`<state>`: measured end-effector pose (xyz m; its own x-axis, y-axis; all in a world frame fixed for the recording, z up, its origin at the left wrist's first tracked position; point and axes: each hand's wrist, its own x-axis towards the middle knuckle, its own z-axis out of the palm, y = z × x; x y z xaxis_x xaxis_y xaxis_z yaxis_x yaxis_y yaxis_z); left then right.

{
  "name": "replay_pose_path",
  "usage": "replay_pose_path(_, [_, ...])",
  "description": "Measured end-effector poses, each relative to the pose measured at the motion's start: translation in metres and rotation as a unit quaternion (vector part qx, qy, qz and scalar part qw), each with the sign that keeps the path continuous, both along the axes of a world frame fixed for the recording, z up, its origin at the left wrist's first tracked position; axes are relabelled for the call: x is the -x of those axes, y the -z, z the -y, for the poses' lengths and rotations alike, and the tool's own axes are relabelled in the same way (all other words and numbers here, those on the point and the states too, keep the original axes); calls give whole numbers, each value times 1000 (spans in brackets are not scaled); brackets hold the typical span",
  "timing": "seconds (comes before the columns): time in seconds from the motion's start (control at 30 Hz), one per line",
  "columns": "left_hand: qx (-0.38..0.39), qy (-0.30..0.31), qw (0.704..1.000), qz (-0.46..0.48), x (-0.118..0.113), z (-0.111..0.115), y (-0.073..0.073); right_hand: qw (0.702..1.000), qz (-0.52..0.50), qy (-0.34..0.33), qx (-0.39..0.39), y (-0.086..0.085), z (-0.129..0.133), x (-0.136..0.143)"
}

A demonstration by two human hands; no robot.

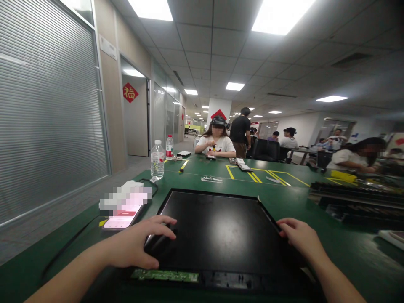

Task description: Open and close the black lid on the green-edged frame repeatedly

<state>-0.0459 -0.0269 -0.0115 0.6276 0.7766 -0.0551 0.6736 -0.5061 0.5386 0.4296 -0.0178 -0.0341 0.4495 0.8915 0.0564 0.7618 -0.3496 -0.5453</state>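
Observation:
A flat black display panel (221, 227) with a thin dark frame lies screen up on the green table before me. A strip of green circuit board (166, 275) shows along its near edge. Over the panel's left edge, my left hand (142, 242) has its thumb and fingers spread apart; whether a fingertip touches the screen I cannot tell. On the opposite side, my right hand (298, 235) pinches the frame at the right edge, its fingertips partly hidden.
Left of the panel lies a lit phone (121, 219) with a cable (72, 240). Two water bottles (157, 162) stand beyond it. Long dark metal parts (341, 198) are stacked on the right. Across the table a person (217, 141) works with a tool.

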Motion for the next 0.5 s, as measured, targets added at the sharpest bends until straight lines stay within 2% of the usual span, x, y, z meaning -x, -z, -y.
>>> replay_pose_path(0.27, [-55, 23, 998, 22, -1, -1, 3, 1000, -1, -3, -2, 0, 1, 2])
replay_pose_path(0.5, [-64, 28, 997, 26, -1, 2, 2, 1000, -4, -5, -12, 1, 2, 2])
